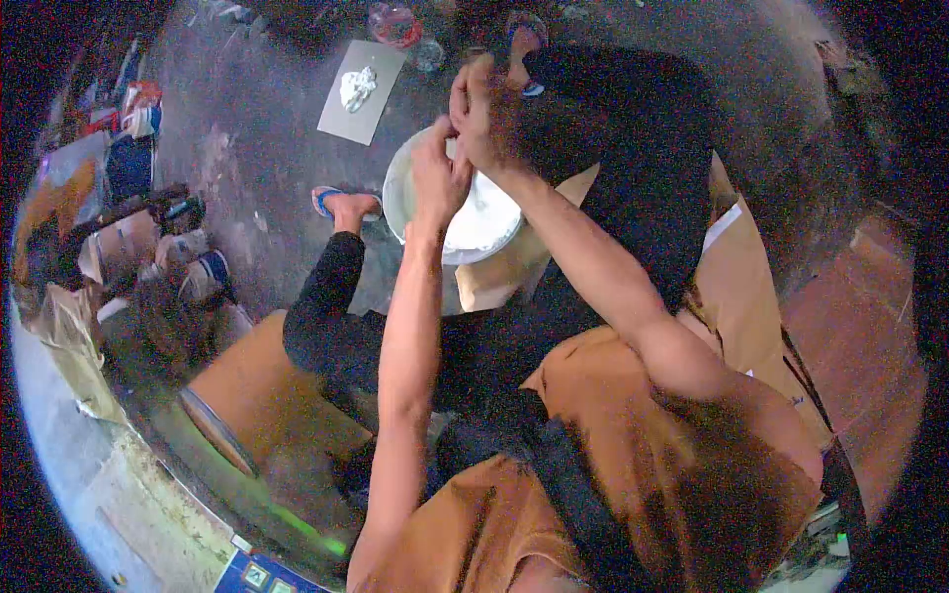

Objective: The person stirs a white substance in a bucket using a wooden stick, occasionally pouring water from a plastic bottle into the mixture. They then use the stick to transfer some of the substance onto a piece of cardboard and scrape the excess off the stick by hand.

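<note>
My left hand (441,178) is over a round white bucket (391,194), its fingers curled together. Just beyond it, my right hand (482,121) is raised close to the left fingertips, with its fingers bent inward. Whatever is between the fingers of either hand is too small or hidden to make out. White material (486,219) shows inside the bucket, partly covered by my hands and wrists. Past the bucket, a lump of white paste (358,89) lies on a flat grey-beige sheet (358,127) on the floor.
Brown cardboard (484,287) lies beside the bucket, between my legs. A clear plastic item with red (393,25) is beyond the sheet. My sandaled foot (346,205) stands left of the bucket. Boxes and clutter (124,247) line the left side; brown paper (739,262) is at right.
</note>
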